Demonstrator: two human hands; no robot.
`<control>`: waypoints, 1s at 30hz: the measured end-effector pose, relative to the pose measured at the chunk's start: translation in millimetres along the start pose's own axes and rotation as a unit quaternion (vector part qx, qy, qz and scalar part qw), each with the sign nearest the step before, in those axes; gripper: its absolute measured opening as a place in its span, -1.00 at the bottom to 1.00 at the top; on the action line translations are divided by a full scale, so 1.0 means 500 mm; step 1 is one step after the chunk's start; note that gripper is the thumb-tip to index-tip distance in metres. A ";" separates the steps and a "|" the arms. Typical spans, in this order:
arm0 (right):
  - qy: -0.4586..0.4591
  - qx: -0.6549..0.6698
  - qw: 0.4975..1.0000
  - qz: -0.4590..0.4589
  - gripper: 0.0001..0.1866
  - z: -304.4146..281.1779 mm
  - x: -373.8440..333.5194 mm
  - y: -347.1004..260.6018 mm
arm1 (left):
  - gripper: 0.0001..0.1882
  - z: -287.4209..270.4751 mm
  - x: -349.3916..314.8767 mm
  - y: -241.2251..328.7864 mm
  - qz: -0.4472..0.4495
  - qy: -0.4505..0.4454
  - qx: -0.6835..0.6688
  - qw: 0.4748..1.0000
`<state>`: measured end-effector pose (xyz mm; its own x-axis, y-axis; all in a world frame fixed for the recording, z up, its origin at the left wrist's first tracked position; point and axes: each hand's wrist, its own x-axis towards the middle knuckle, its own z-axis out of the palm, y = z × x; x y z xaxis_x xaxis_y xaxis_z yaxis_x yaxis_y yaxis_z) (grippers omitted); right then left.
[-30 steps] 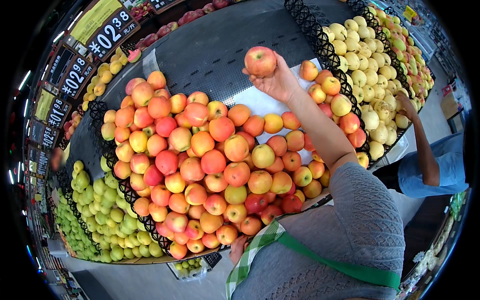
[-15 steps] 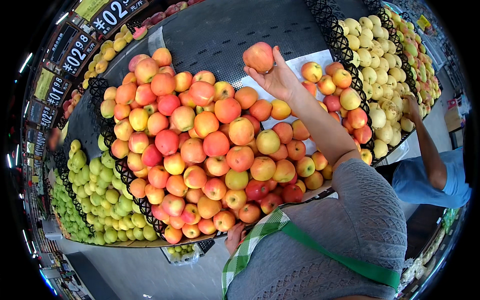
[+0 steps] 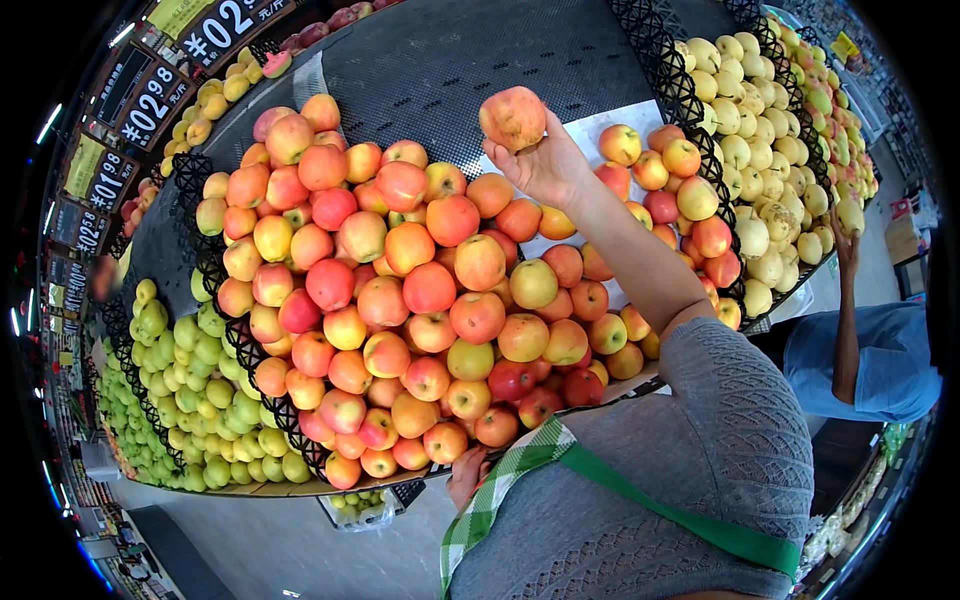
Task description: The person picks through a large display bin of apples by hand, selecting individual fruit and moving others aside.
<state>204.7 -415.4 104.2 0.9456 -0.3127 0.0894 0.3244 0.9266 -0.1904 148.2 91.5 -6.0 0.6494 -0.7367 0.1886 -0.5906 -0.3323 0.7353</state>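
My right hand (image 3: pixel 548 165) is raised over the far part of the apple heap. It is closed round a red-yellow apple (image 3: pixel 513 118), whose side toward me shows brownish rough patches. Below it spreads a large heap of red and yellow apples (image 3: pixel 382 300). At the front of the stand, my left hand (image 3: pixel 467 476) is partly hidden by my apron; its visible fingers curl at the display's front edge (image 3: pixel 428 472).
Black lattice dividers (image 3: pixel 655 60) separate the apples from yellow pears (image 3: pixel 755 150) on the right and green fruit (image 3: pixel 215 390) on the left. Bare black matting (image 3: pixel 450 60) lies behind the heap. At right, another person in a blue shirt (image 3: pixel 865 355) holds up a pear (image 3: pixel 849 216).
My right hand has turned the apple, bringing its blemished brown side into sight. My left hand has stayed put. The other person's hand has lifted a pear from the pile.
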 end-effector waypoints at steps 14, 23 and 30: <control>-0.080 0.055 0.946 -0.309 -0.29 0.061 -0.037 -0.142 | -0.70 0.023 -0.019 -0.031 -0.005 0.029 -0.005 1.000; -0.082 -0.397 0.905 -0.128 -0.24 0.139 0.057 0.075 | -0.70 0.015 -0.024 -0.020 0.000 0.032 0.020 0.999; 0.005 -0.837 0.514 -0.188 -0.21 0.142 0.291 0.083 | -0.74 0.022 -0.023 -0.029 0.009 0.038 0.015 0.999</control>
<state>353.8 -407.6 178.9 0.8064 -0.4127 0.4236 0.0416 -0.6750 -0.7367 144.0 98.4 -25.9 0.6730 -0.6956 0.2513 -0.6151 -0.3377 0.7124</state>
